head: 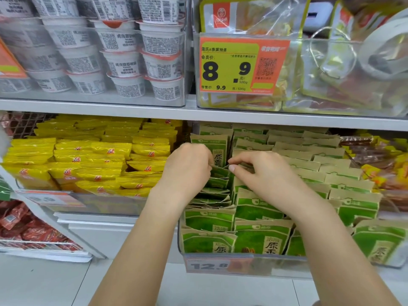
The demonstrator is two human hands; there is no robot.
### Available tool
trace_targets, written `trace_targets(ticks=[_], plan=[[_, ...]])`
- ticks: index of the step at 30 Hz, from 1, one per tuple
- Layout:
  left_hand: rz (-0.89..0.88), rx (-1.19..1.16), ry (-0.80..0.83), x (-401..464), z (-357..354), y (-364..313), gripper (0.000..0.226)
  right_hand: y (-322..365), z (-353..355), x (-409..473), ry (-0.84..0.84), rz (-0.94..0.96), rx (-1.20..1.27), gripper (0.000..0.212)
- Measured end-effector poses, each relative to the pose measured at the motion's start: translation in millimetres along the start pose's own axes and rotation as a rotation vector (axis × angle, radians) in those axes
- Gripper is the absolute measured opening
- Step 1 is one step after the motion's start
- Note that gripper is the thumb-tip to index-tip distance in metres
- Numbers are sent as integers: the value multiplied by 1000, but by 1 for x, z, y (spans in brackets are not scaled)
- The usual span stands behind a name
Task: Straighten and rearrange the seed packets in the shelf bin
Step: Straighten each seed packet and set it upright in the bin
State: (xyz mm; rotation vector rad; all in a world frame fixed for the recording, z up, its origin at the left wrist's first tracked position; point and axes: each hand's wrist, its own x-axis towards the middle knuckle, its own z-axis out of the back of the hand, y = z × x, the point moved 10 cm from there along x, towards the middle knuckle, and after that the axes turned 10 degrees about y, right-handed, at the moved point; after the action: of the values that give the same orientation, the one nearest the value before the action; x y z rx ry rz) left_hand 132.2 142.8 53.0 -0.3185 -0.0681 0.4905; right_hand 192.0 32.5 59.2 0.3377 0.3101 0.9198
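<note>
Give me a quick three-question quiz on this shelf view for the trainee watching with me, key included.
1. True or false: the left hand and the right hand are both in the leftmost row of the green seed packets.
2. Which goods fill the bin left of the green packets? A. red packets B. yellow packets C. white cups
3. Fill in: the price tag on the front of the seed bin reads 12.__

Key
1. True; both hands meet there, fingers on packet tops.
2. B
3. 8
</note>
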Motion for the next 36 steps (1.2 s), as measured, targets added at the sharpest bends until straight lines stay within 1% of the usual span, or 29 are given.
trace_targets(ticks=[2,6,7,11,13,15,17,19,22,23,25,26,27,28,29,30,31,34,36], plan=[[12,15,-54,-4,9,-3,21,-3,2,-2,7,3,17,30],[-40,-50,-309,-26,46,-9,19,-12,10,-7,-13,-8,44,33],[-50,-67,-349,-31,52,-8,18,-13,12,-8,-20,-9,51,33],[-94,-93,-424,-42,61,-6,16,-9,12,-12,-18,6,45,35],[-142,-117,-490,-50,68,-9,14,-6,13,-13,-24,25,52,41],[-192,-155,-564,-59,77,-9,12,-1,16,-15,-49,59,96,53],[-239,-196,-586,-65,82,-10,13,4,18,-15,-73,88,134,61],[-302,-226,-571,-70,85,-15,14,11,17,-13,-88,111,154,57],[-384,-260,-551,-77,85,-26,13,21,19,-12,-143,166,197,33],[-395,-307,-552,-79,85,-26,13,22,20,-12,-165,175,205,26],[-350,-547,-521,-75,83,-13,14,19,24,-13,-211,165,231,23],[-299,-668,-503,-71,80,-3,17,16,27,-14,-242,155,256,24],[-238,-735,-499,-68,77,9,17,13,30,-14,-276,146,284,24],[-177,-724,-510,-66,75,19,14,10,33,-15,-309,140,313,22],[-121,-660,-510,-65,74,29,12,8,37,-17,-343,140,348,20],[-78,-572,-481,-61,72,34,14,7,40,-20,-379,150,384,18],[-55,-486,-412,-57,67,34,18,8,44,-23,-412,170,416,19],[-50,-263,-85,-43,34,14,30,12,55,-38,-501,245,429,42],[-42,-112,91,-32,8,0,36,11,59,-46,-548,256,415,47]])
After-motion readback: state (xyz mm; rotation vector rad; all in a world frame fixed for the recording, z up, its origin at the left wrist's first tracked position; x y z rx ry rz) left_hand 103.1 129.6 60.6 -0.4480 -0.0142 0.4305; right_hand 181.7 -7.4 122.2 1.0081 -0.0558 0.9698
